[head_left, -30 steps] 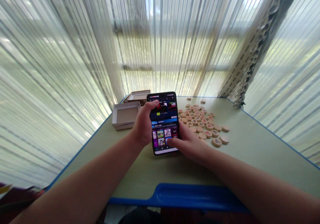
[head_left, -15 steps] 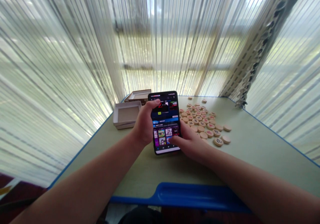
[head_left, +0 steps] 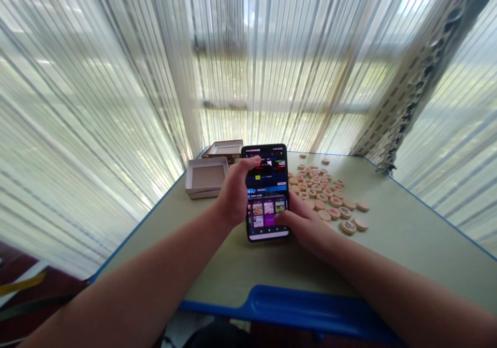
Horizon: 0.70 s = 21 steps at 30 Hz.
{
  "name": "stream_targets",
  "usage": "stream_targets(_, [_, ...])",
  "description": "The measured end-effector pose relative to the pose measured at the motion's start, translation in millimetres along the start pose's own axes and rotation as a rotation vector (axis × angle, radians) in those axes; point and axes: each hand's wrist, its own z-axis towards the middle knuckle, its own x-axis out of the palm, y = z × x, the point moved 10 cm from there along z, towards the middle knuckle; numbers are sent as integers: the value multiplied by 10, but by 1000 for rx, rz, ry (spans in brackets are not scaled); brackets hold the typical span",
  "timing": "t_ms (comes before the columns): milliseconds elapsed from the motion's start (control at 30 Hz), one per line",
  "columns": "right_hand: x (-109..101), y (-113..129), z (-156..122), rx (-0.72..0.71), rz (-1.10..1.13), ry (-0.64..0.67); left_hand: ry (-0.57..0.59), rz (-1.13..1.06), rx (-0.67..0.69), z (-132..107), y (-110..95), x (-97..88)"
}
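Observation:
A black smartphone (head_left: pixel 267 187) stands nearly upright above the table, its lit screen facing me with rows of small pictures on a dark page. My left hand (head_left: pixel 235 190) grips its left edge, with the thumb lying over the upper part of the screen. On the lower right side, my right hand (head_left: pixel 306 223) holds the phone too, its thumb over the lower pictures. The other fingers of both hands are mostly hidden behind the phone. Round wooden Chinese chess pieces (head_left: pixel 336 201) lie just beyond my right hand, some with red and some with dark characters.
A shallow open white box (head_left: pixel 207 178) sits left of the phone, with a brown-edged box part (head_left: pixel 223 150) behind it. The pale table (head_left: pixel 404 218) has blue edging and a blue tray (head_left: pixel 303 304) along its front. Striped string curtains (head_left: pixel 272 68) hang behind the table.
The whole view has shifted slightly, so table and phone appear farther right. Pictures in the lower row on the screen have changed places. Both hands keep their hold on the phone.

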Motion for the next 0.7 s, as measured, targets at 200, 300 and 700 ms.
stream_targets(200, [56,47,-1,-39,-48,34,-4,5,14,3,-20,-4])
stream_targets(300, [30,52,5,-27,-75,4,-16,-3,12,2,-17,-17])
stream_targets(700, [-9,47,-17,4,-28,-9,24,-9,-14,3,17,7])
